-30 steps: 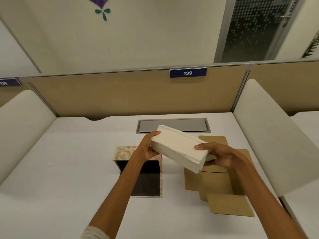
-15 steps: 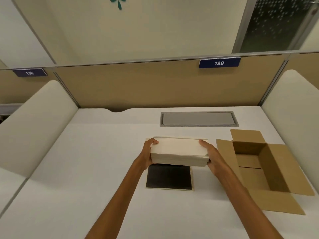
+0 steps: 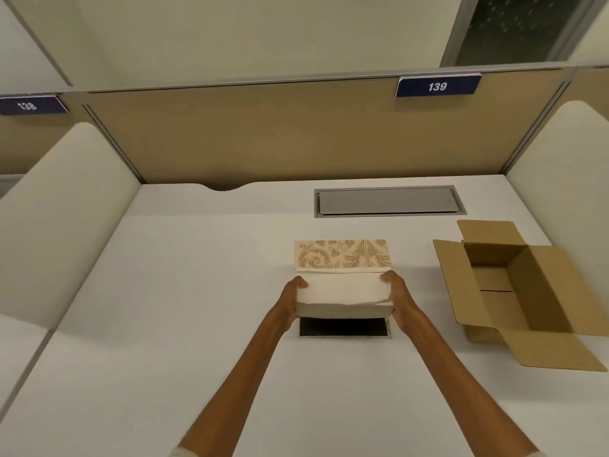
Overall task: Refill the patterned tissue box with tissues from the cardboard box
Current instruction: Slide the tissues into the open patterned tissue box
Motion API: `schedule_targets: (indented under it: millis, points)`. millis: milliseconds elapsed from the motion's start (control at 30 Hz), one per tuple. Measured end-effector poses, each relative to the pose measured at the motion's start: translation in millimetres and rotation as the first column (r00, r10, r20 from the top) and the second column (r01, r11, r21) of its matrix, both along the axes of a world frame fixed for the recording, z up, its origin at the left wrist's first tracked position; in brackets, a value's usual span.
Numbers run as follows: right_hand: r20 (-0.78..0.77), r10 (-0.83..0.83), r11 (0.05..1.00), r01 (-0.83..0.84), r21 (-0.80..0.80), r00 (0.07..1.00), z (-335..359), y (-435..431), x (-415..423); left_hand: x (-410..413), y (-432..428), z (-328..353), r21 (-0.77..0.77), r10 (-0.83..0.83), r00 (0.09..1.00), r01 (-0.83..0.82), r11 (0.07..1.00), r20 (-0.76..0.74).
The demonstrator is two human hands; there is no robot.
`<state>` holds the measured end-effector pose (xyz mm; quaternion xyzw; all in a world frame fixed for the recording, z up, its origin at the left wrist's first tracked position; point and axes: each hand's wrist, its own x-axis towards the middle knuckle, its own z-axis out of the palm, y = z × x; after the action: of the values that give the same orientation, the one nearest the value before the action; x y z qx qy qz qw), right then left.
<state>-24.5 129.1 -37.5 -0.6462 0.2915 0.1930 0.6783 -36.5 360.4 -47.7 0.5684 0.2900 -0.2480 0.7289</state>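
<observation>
A thick white stack of tissues [image 3: 342, 291] hangs level over the middle of the desk, gripped at both short ends. My left hand [image 3: 291, 298] clasps its left end and my right hand [image 3: 397, 296] its right end. The patterned tissue box [image 3: 342, 253], cream with tan leaf scrolls, shows just behind the stack; the stack hides most of it. A dark flap or panel of the box [image 3: 342, 327] lies flat on the desk under the stack's near edge. The cardboard box [image 3: 514, 285] stands at the right with its flaps spread and its inside bare.
The white desk [image 3: 164, 308] is walled by a tan partition [image 3: 263, 133] at the back and cream side panels [image 3: 56, 209] left and right. A grey cable hatch [image 3: 387, 201] is set into the desk behind the tissue box.
Both hands carried the tissue stack left from above the cardboard box to over the patterned box and turned it level. The patterned side now shows behind the stack.
</observation>
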Motion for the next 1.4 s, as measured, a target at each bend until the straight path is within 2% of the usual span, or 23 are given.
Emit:
schedule_targets:
  millis: [133,333,967,1233,1400]
  points:
    - [-0.03,-0.106,0.994,0.105,-0.038,0.994,-17.5,-1.4,-0.5,3.8,-2.6,-19.1,0.034,-0.007,1.0,0.008,0.999,-0.006]
    - [0.014,-0.125,0.99,0.126,-0.06,0.992,-33.4,0.2,6.5,7.6,-9.8,-38.3,0.116,-0.021,1.0,0.022,0.993,-0.006]
    - [0.012,-0.215,0.972,0.215,-0.099,0.977,-70.5,6.7,27.6,23.1,-20.7,-59.3,0.254,0.117,0.993,-0.105,0.962,-0.033]
    - [0.045,-0.269,0.954,0.273,-0.126,0.962,-83.0,12.5,29.4,26.1,-25.9,-61.1,0.337,0.138,0.99,-0.136,0.932,0.019]
    - [0.054,-0.238,0.96,0.243,-0.142,0.97,-89.1,9.6,26.8,21.2,-26.4,-66.7,0.441,0.064,0.995,-0.09,0.893,0.072]
